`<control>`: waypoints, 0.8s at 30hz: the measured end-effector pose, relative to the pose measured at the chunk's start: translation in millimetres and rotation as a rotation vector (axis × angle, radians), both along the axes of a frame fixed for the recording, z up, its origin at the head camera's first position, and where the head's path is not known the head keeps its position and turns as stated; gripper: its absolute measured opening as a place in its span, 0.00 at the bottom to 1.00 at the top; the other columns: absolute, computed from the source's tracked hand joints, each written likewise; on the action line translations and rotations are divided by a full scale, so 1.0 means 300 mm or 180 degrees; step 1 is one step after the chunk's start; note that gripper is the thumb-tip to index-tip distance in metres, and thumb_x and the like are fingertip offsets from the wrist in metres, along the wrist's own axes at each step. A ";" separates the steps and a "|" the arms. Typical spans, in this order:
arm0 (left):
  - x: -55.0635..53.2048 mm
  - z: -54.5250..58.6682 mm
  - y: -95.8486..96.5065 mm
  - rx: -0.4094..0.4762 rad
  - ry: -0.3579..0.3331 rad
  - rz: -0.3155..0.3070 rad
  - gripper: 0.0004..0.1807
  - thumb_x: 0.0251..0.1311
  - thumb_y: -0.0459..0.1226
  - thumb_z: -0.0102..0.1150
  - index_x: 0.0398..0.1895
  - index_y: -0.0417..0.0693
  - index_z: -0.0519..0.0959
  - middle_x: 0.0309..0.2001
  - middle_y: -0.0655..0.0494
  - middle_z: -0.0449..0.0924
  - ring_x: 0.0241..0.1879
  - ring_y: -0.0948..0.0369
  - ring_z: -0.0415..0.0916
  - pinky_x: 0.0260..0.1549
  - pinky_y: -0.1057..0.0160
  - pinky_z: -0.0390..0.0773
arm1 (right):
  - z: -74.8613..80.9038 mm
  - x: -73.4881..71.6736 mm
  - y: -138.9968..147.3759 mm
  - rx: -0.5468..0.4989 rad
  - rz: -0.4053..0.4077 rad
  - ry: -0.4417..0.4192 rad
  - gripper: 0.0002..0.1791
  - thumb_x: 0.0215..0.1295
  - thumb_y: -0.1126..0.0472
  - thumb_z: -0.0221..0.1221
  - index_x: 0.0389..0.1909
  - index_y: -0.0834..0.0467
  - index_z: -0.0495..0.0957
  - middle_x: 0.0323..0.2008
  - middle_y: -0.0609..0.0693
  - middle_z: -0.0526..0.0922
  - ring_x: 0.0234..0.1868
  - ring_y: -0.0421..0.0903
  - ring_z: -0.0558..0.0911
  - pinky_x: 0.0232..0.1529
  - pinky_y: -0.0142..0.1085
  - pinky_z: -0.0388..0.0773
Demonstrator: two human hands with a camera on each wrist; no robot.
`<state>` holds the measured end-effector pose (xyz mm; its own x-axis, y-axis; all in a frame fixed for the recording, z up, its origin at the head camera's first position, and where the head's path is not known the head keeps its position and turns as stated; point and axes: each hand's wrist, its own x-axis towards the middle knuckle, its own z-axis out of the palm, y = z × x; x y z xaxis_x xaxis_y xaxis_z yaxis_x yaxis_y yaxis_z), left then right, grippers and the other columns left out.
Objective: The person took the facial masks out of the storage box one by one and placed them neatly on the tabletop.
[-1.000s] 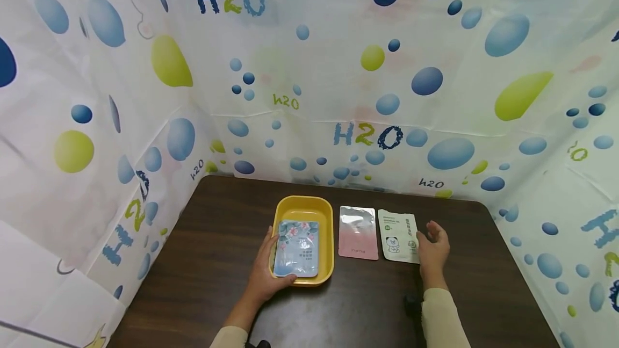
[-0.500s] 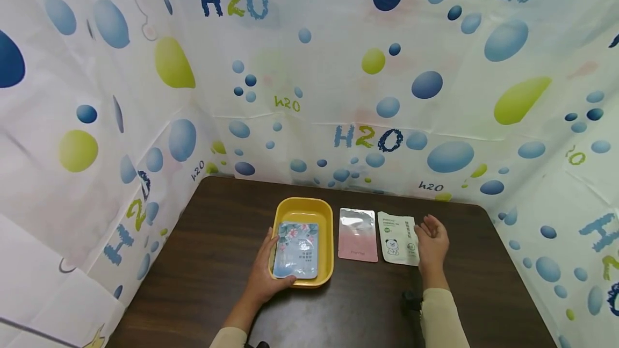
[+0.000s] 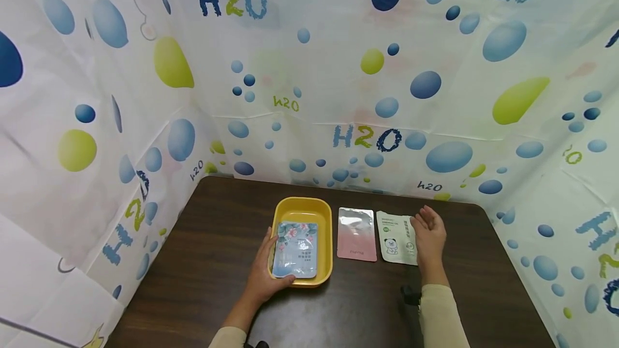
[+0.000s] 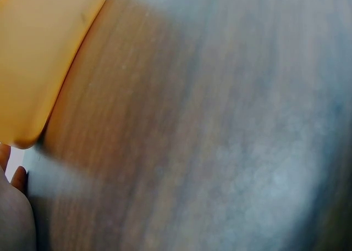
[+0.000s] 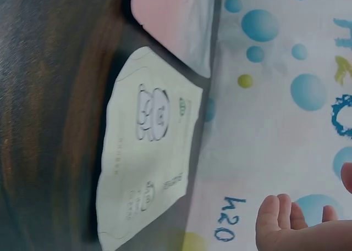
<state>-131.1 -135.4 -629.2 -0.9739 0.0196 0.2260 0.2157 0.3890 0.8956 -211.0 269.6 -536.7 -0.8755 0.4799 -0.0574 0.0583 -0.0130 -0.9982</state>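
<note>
My left hand (image 3: 265, 273) grips the near left corner of a yellow plastic tray (image 3: 309, 205), its thumb at the front rim and its fingers along the left side. Inside the tray lies a blue sachet with pink flowers (image 3: 296, 251), which looks like a sheet mask packet. At the right, my right hand (image 3: 429, 235) is raised with loosely bent fingers and holds nothing. It overlaps the right edge of a cream packet with a bear drawing (image 3: 393, 235) in the head view. In the right wrist view, the fingers (image 5: 269, 218) stand apart from that packet.
A pink and silver packet (image 3: 357, 240) lies flat between the tray and the cream packet. All sit on a dark wooden table (image 3: 227, 208). A white curtain with blue and green dots (image 3: 314, 79) hangs behind the table and along its sides.
My right hand has shifted slightly up and away from me at the cream packet's edge, its fingers straightening a little. My left hand, the tray and the packets stay in place.
</note>
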 end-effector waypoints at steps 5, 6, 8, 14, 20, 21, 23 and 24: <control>-0.001 0.004 0.001 -0.0009 -0.0013 0.0010 0.61 0.32 0.47 0.85 0.76 0.46 0.64 0.83 0.54 0.49 0.79 0.62 0.50 0.72 0.44 0.58 | 0.029 0.001 -0.022 -0.0039 0.0085 0.0016 0.31 0.71 0.67 0.59 0.74 0.58 0.64 0.66 0.49 0.70 0.73 0.53 0.70 0.55 0.20 0.75; -0.001 0.005 0.001 -0.0013 -0.0009 0.0008 0.61 0.32 0.47 0.85 0.76 0.45 0.64 0.83 0.53 0.49 0.80 0.60 0.50 0.72 0.43 0.58 | 0.035 0.002 -0.026 -0.0044 0.0114 0.0029 0.31 0.72 0.67 0.59 0.74 0.58 0.63 0.67 0.50 0.70 0.73 0.53 0.70 0.55 0.20 0.74; -0.001 0.006 0.001 -0.0019 -0.0002 0.0004 0.61 0.32 0.47 0.85 0.75 0.45 0.64 0.83 0.53 0.49 0.80 0.54 0.51 0.72 0.40 0.58 | 0.045 0.005 -0.034 -0.0010 0.0179 0.0023 0.32 0.73 0.66 0.58 0.75 0.58 0.62 0.70 0.53 0.68 0.74 0.53 0.69 0.56 0.20 0.74; 0.002 0.003 0.001 0.0011 -0.0004 0.0000 0.61 0.32 0.48 0.85 0.75 0.45 0.65 0.83 0.54 0.48 0.80 0.54 0.51 0.73 0.46 0.57 | 0.073 0.008 -0.063 0.0050 0.0292 -0.0002 0.31 0.74 0.64 0.58 0.75 0.55 0.62 0.70 0.52 0.68 0.74 0.51 0.69 0.58 0.21 0.74; 0.002 0.004 0.003 -0.0019 0.0029 -0.0005 0.61 0.32 0.48 0.85 0.75 0.45 0.65 0.83 0.52 0.49 0.79 0.48 0.52 0.71 0.41 0.59 | 0.093 0.008 -0.107 0.0037 0.0408 0.0103 0.31 0.74 0.64 0.57 0.76 0.57 0.61 0.68 0.51 0.69 0.73 0.51 0.70 0.57 0.20 0.74; 0.002 0.005 0.003 -0.0026 0.0031 -0.0005 0.61 0.32 0.48 0.85 0.75 0.45 0.65 0.83 0.52 0.49 0.79 0.47 0.53 0.70 0.38 0.59 | 0.095 0.007 -0.114 0.0055 0.0419 0.0105 0.31 0.74 0.64 0.58 0.76 0.57 0.61 0.68 0.50 0.69 0.73 0.51 0.70 0.57 0.21 0.74; 0.000 0.006 0.003 -0.0019 0.0033 -0.0008 0.61 0.31 0.47 0.85 0.75 0.44 0.65 0.83 0.51 0.49 0.79 0.45 0.53 0.70 0.35 0.59 | 0.099 0.003 -0.127 0.0045 0.0444 0.0131 0.32 0.74 0.64 0.58 0.76 0.57 0.61 0.67 0.49 0.70 0.72 0.51 0.70 0.58 0.21 0.74; 0.000 0.007 0.003 -0.0016 0.0035 -0.0014 0.61 0.32 0.48 0.85 0.75 0.44 0.65 0.83 0.51 0.49 0.79 0.44 0.52 0.70 0.34 0.59 | 0.100 0.001 -0.133 0.0039 0.0451 0.0140 0.32 0.74 0.65 0.58 0.76 0.57 0.61 0.66 0.49 0.70 0.72 0.51 0.71 0.58 0.21 0.74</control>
<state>-131.2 -134.6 -627.1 -0.9712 0.0251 0.2368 0.2274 0.3924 0.8913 -210.6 229.7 -506.8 -0.9360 0.3518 -0.0124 0.0149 0.0044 -0.9999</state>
